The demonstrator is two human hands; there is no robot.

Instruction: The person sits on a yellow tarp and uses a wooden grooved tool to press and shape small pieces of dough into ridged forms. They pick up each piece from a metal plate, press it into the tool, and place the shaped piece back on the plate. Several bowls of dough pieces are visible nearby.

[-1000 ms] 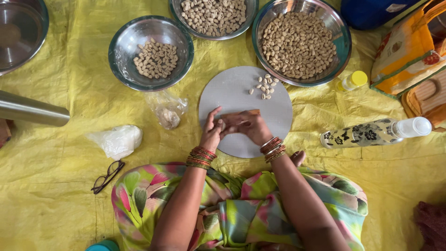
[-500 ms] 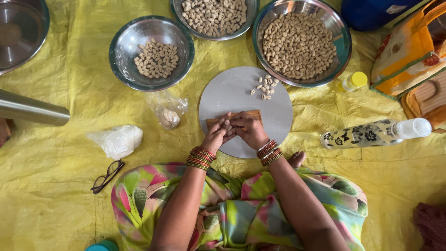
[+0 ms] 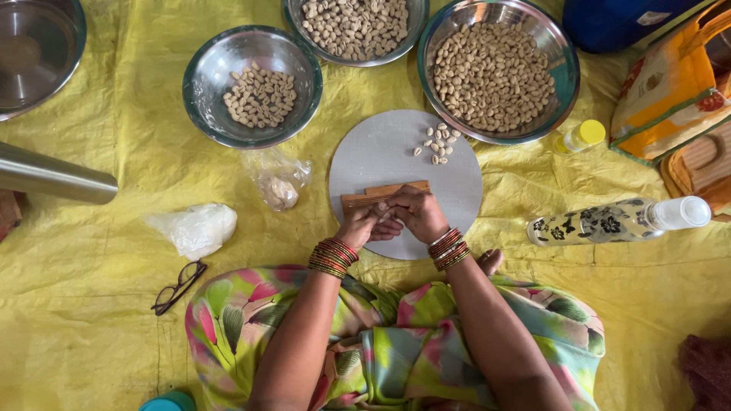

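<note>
Left hand (image 3: 364, 226) + right hand (image 3: 417, 213) pressed together, grip closed on wooden block (image 3: 373, 195) atop round grey board (image 3: 457, 186); loose nuts (image 3: 439, 143) nearby.

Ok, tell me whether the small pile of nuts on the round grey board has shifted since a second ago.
No. The small pile of nuts lies at the same spot on the round grey board, just below the rim of the large steel bowl.

A creased yellow plastic sheet (image 3: 114, 304) is covering the whole floor, lying under even, soft light. Far right, a blue container (image 3: 617, 23) and an orange bag (image 3: 670, 84) are sitting at its edge. No walls or windows are showing.
</note>
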